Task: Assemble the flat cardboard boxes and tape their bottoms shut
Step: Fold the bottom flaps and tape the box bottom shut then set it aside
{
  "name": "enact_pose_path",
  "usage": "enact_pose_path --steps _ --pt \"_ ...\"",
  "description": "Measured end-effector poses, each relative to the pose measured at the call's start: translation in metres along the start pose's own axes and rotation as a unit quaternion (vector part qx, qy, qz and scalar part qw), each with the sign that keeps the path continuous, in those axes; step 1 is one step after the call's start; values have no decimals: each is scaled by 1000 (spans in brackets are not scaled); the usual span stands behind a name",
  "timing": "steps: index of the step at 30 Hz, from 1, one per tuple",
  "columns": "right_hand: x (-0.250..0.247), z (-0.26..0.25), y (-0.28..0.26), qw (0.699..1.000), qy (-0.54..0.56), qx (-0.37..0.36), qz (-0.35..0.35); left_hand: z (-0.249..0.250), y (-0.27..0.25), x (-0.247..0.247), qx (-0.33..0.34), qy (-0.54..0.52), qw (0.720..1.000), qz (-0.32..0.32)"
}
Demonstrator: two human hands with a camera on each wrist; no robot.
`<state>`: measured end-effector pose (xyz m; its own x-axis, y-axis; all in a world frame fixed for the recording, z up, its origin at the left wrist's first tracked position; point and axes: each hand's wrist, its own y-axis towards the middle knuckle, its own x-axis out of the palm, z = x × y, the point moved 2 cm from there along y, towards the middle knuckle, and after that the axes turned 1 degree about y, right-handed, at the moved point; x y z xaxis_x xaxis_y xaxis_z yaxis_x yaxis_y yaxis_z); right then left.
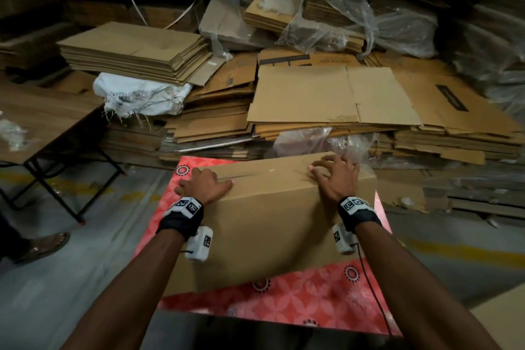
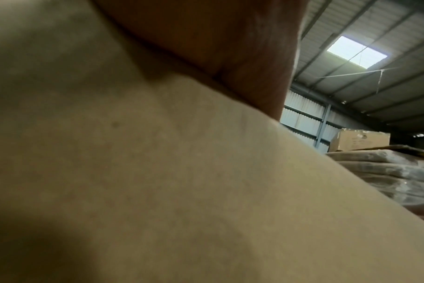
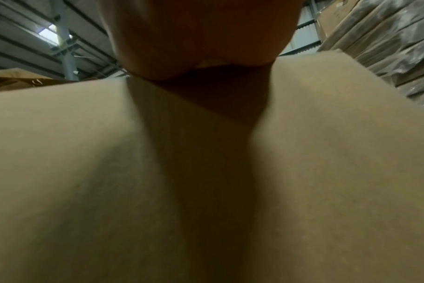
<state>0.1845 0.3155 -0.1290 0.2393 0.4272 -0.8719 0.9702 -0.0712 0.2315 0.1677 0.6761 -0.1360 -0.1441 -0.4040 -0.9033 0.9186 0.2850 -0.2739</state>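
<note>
**Q:** On the red patterned table (image 1: 298,301), where does the box (image 1: 270,224) lie with respect to the person's hands?

**A:** Directly ahead of both. The box stands assembled on the table, its long axis running left to right and angled slightly, the right end farther away. A seam (image 1: 238,176) runs along that same axis on the top face, with clear tape seemingly over it.

**Q:** How are the hands placed?

**A:** The left hand (image 1: 206,185) rests flat on the near-left top corner, fingers extended across the edge. The right hand (image 1: 333,176) sits near the right end of the top, fingers spread and bent, tips pressing the cardboard. Neither hand grips anything. Both wrist views show only cardboard close up beneath a palm.

**Q:** Which hand is nearer the seam?

**A:** Both touch it, one at each end; the coming move likely runs along this axis, smoothing the tape or turning the box over.

**Q:** What lies beyond?

**A:** Stacks of flat boxes (image 1: 326,96), well apart from the hands.
</note>
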Motion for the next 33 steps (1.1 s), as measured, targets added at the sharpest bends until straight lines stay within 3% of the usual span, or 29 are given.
enact_pose_path --steps 4,6,8,10,15,19,23,27,33 --pt "-10 -1 -1 998 47 -37 15 7 5 -8 29 -44 998 35" --pt "-11 -2 -4 995 62 -80 -18 10 10 -13 31 -64 996 46" --pt "-6 -2 -4 985 -3 -162 -59 16 13 -20 32 -88 994 52" --pt "-2 -4 -4 972 -90 -200 -90 23 17 -25 37 -97 993 63" --pt "6 -14 -11 977 -149 -137 -66 33 30 -31 52 -99 991 77" --pt "21 -19 -18 978 -158 -98 -91 35 26 -6 75 -79 991 72" --pt "45 -3 -35 986 -109 -50 -115 31 3 40 69 -100 992 38" --pt "56 8 -47 990 -41 -7 -136 22 -22 70 96 -124 986 59" --pt "74 -29 -98 978 102 -2 -184 9 -51 87 120 -272 951 89"
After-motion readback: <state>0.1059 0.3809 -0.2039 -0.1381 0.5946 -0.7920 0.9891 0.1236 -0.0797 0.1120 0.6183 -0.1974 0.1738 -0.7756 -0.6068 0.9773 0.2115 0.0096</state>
